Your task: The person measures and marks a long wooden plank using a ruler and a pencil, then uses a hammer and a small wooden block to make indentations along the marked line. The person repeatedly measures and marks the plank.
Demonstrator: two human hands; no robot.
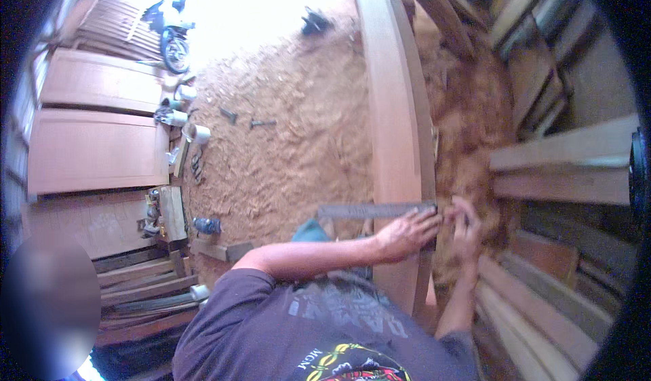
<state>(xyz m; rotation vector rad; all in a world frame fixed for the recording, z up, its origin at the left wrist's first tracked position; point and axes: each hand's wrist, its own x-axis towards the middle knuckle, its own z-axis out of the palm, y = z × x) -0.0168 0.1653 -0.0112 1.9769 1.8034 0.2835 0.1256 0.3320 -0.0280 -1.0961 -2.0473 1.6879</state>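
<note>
A long, pale reddish wooden beam (400, 123) runs away from me, just right of the middle. Across it lies a grey metal try square (359, 211), its blade sticking out past the beam's left side. My left hand (407, 235) is closed over the square's right end, at the beam's right edge. Just beyond that edge is my right hand (465, 230), its fingers curled and pinched together close to the left fingertips. Blur hides whatever the right fingers hold.
Wood shavings (285, 157) cover the ground, with dark tools (263, 123) lying on them. Panelled boards (98, 147) and white containers (198, 133) line the left side. Stacked planks (542, 306) crowd the right, near a thick timber (563, 157). A motorcycle (175, 45) stands far left.
</note>
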